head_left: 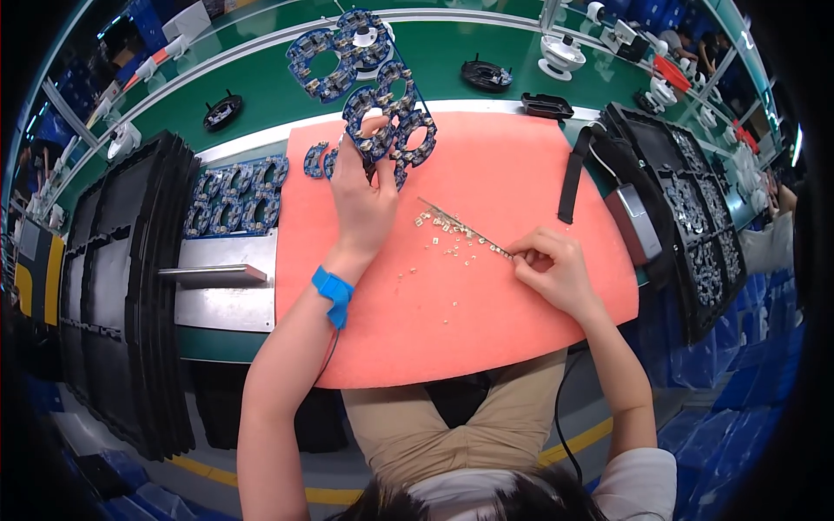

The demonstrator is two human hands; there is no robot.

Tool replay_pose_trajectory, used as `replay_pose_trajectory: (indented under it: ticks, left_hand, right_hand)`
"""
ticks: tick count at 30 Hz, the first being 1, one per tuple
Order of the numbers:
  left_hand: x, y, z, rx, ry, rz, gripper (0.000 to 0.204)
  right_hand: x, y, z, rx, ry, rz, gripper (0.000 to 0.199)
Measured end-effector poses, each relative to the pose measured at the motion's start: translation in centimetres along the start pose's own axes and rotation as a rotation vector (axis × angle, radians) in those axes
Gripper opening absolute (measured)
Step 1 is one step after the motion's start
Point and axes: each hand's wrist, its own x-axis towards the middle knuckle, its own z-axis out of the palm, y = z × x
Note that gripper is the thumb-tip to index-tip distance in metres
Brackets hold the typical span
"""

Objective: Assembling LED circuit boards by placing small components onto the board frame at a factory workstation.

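Observation:
My left hand [367, 187], raised over the left half of a pink mat [408, 334], is closed on a panel of blue ring-shaped circuit boards [395, 104]. A blue wrist strap [334, 295] circles that wrist. My right hand [552, 265] pinches the near end of a thin, dark, narrow strip [465, 230], whose far end slants up to the left. Around the strip lie several tiny pale pieces [447, 227], scattered on the mat. Partly behind my left hand, a loose curved blue board piece [315, 161] lies at the mat's far left edge.
More blue board panels [234, 198] lie left of the mat, above a metal plate [221, 304]. Stacked black trays [122, 286] stand at far left; a black tray of boards [695, 217] is at right. A grey box-shaped device [634, 224] and black strap [572, 182] rest on the mat's right.

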Motion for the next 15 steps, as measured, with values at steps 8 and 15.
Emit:
replay_pose_trajectory:
  ticks: [8,15]
  left_hand:
    - [0.1,0.01,0.32,-0.076,0.059,0.001,0.042]
    - [0.11,-0.1,0.24,-0.05,0.054,0.002,0.042]
  right_hand:
    - [0.43,-0.1,0.1,-0.047,0.097,0.101,0.013]
    - [-0.05,-0.64,0.13,0.001,-0.012,0.026,0.013]
